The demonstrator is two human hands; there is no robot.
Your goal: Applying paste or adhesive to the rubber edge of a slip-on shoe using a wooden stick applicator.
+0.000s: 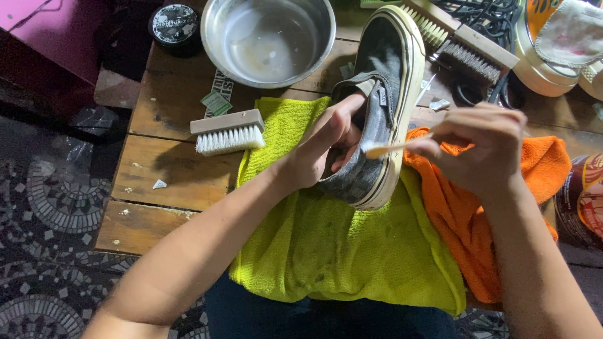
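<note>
Wooden table (163,163), shoe (383,81) toe away

Bare forearms; seemingly dark blue trousers (326,317).

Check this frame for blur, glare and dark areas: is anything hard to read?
Head view: the right hand and its thin wooden-handled tool are motion-smeared, so the tool's tip is unclear; the left hand inside the grey shoe is sharper; the steel bowl shows soft glare; the top-left corner falls into shadow; the green towel is evenly lit.
</note>
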